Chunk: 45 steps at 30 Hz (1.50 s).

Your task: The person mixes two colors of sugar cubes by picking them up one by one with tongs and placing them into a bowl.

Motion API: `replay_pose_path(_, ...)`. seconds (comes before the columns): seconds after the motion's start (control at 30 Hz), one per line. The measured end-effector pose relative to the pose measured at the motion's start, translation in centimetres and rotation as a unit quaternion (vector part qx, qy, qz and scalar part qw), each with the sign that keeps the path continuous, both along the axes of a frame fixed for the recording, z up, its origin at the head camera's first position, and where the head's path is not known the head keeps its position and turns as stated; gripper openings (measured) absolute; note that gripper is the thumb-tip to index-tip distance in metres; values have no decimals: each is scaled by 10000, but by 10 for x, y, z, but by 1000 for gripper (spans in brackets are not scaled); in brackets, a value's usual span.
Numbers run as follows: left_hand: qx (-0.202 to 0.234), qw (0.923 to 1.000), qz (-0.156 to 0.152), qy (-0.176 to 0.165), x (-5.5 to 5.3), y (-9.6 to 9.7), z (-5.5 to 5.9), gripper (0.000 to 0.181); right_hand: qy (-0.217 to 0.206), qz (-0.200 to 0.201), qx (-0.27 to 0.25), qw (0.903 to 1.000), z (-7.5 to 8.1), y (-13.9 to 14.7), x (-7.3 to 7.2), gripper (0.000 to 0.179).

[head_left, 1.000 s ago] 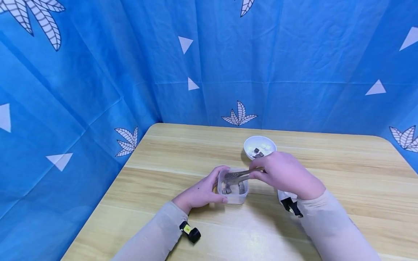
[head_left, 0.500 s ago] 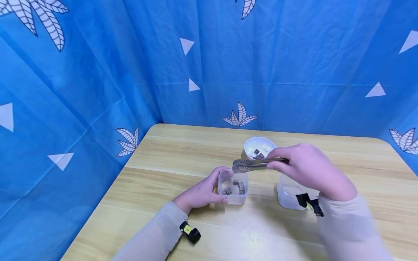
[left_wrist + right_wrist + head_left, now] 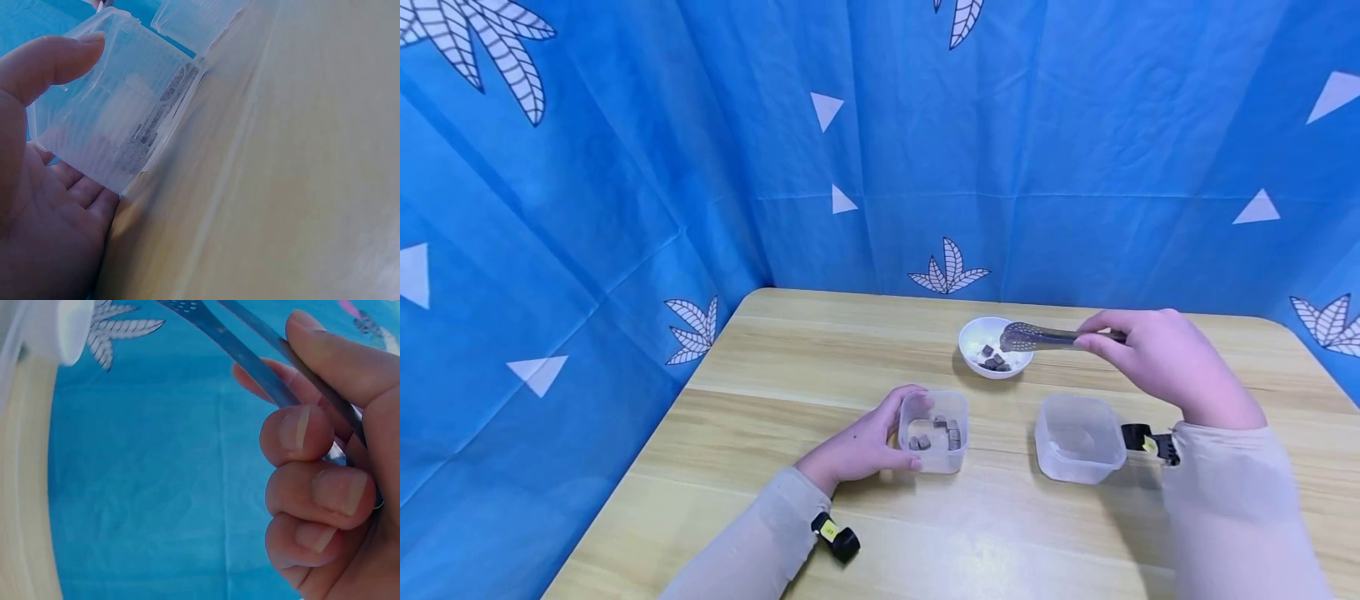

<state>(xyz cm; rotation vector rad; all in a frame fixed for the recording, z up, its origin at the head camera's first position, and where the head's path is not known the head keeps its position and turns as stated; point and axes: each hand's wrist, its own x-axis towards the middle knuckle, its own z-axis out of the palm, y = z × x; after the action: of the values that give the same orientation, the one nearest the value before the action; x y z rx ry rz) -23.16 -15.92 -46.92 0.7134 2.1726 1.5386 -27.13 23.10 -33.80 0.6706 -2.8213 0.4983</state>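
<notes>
My left hand (image 3: 868, 442) grips a clear square plastic container (image 3: 933, 463) by its left side, thumb in front and fingers behind. Several small dark cubes (image 3: 953, 435) lie on its bottom. In my right hand (image 3: 1172, 358) is a pair of metal tongs (image 3: 1052, 337), their perforated tips over the right rim of a white bowl (image 3: 995, 372). Dark cubes (image 3: 994, 362) and some white pieces lie in that bowl. The right wrist view shows the tongs' two arms (image 3: 250, 356) slightly apart between thumb and curled fingers; their tips run out of that view.
A second clear plastic container (image 3: 1078, 446) stands on the wooden table (image 3: 805, 350), right of the held one and below my right forearm. Blue patterned cloth (image 3: 1075, 167) hangs behind the table and along its left side.
My right hand has lifted the tongs out of the left container and carried them right and back to the white bowl. The left hand keeps its grip on the container.
</notes>
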Motion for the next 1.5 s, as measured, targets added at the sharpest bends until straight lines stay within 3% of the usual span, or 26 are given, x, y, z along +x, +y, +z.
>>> replay_pose_path(0.3, 25, 10000, 6, -44, 0, 0, -1, 90, -90, -146, 189, 9997, -6, 6, -6, 24)
replay_pose_path(0.8, -12, 10000, 14, -3, -1, -1, -3, 92, -175, -90, 144, 9997, -2, 1, 0, 25)
replay_pose_path(1.2, -7, 10000, 18, 2, -1, -1, -2, 92, 398, 1043, 155, 9936, 13, -41, 27, 14)
replay_pose_path(1.5, -31, 9999, -67, 99, -2, -1, -4, 89, 408, 1816, 329, 9820, 2, -81, 33, 14)
